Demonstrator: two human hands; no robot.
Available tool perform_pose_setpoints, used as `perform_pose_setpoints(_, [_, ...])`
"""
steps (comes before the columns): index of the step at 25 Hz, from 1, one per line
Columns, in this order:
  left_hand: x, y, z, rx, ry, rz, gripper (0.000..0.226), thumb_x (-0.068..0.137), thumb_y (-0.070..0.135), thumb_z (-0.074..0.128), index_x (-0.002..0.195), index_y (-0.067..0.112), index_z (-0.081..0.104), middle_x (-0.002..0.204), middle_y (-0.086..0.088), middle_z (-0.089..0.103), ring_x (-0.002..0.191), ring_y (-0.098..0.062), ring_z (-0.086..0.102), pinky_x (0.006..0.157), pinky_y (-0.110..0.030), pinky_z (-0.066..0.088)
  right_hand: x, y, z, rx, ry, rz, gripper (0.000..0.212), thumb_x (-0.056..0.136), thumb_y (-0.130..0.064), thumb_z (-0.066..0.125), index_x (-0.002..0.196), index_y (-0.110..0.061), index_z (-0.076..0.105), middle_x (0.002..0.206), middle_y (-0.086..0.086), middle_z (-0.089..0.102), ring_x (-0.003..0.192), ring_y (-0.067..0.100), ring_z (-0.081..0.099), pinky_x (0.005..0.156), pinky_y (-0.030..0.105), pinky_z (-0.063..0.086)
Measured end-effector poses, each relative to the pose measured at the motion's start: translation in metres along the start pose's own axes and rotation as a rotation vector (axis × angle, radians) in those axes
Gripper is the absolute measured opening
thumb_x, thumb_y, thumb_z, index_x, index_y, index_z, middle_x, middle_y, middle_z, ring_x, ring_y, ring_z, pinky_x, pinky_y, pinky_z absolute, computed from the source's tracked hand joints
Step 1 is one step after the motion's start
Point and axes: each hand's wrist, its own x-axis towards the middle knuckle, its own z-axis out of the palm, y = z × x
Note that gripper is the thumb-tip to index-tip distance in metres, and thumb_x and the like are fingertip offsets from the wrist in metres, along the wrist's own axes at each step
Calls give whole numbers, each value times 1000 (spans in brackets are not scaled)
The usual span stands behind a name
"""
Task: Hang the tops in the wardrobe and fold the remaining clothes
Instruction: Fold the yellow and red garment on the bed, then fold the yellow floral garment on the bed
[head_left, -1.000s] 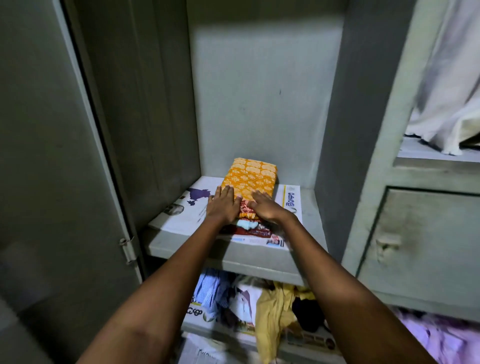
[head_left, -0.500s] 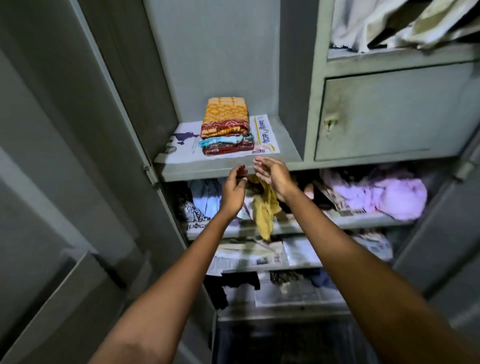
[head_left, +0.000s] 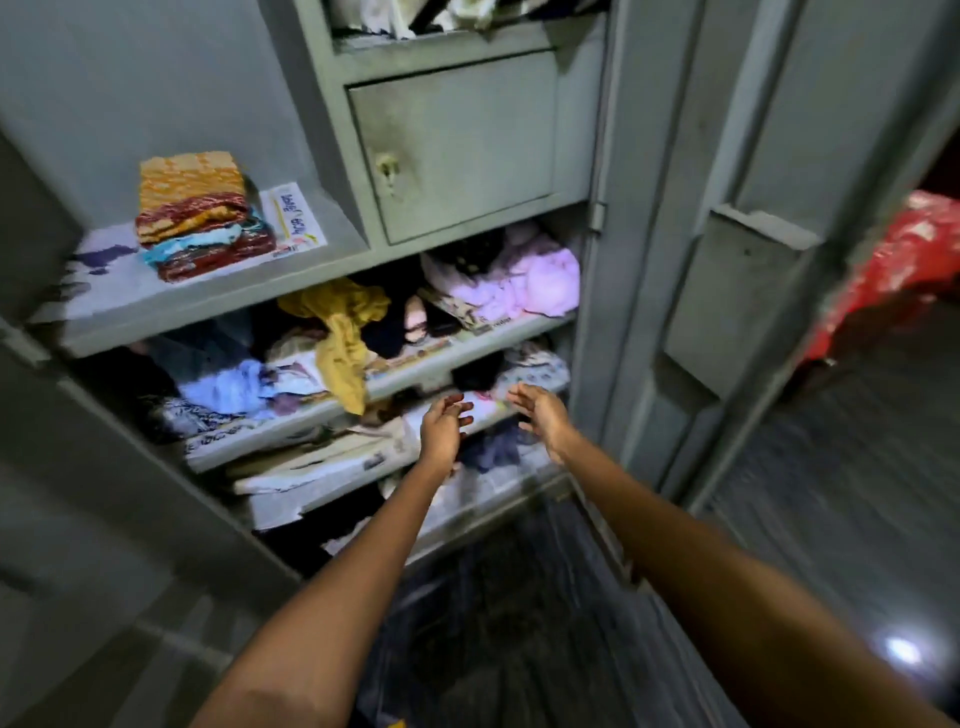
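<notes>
Both hands, left hand and right hand, have dropped from the yellow garment to the lower shelf, fingers spread, empty; the garment hangs lengthwise over its shelf edge.

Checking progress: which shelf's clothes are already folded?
The upper left shelf: its orange-topped stack is neatly folded; the lower shelves hold loose heaps.

Your arms and hands, bare

Your left hand and right hand carry no rings, watch or gloves; both forearms are uncovered, sleeveless to the frame's edge.
</notes>
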Motion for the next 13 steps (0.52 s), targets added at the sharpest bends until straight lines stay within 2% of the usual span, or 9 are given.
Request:
perform_pose_setpoints(2, [-20,-23,40,59,-47,-33,33,97,-5,32,79,15,52,76,-3,57,64,-15,53,52,-19,41,-22,19,-56,-16,61,55,30,100,-25,38,124,-14,52,109,-1,56,99,10,51,64,22,31])
perform_pose_setpoints(5, [-64,-60,113,211,-190,-85,35,98,-1,36,72,18,49,55,8,59,40,2,52,43,-14,35,-60,51,-145,-2,161,150,38,100,-29,36,129,-9,51,126,3,56,119,17,49,67,23,32])
perform_pose_setpoints(7, [-97,-84,166,239,-295,-111,34,98,-1,38,69,15,49,58,3,57,36,5,51,38,-9,35,-87,66,-201,39,224,186,40,101,-30,35,129,-7,52,132,4,54,128,18,44,71,25,33])
perform_pose_setpoints(8, [-112,-95,194,266,-355,-117,34,97,-2,39,68,14,49,61,2,56,36,6,52,38,-7,35,-102,71,-228,63,259,194,38,101,-29,34,125,-9,55,128,3,55,125,16,45,69,25,32])
perform_pose_setpoints(10, [-136,-115,243,333,-465,-104,35,95,-4,41,68,15,50,61,5,58,40,7,53,42,-7,38,-129,78,-276,120,350,179,28,101,-28,34,100,-17,59,114,0,55,102,11,51,65,24,30])
perform_pose_setpoints(11, [-152,-125,270,364,-536,-88,35,94,-5,43,68,15,52,63,4,57,44,5,55,47,-8,41,-144,83,-306,142,417,162,26,101,-28,35,89,-20,57,108,-2,56,89,7,51,64,25,30])
perform_pose_setpoints(13, [-185,-140,326,428,-651,-45,29,92,-5,46,72,12,56,68,1,55,58,-4,55,60,-17,43,-175,89,-362,183,562,118,26,100,-27,37,82,-21,54,93,-5,58,75,2,46,64,23,31])
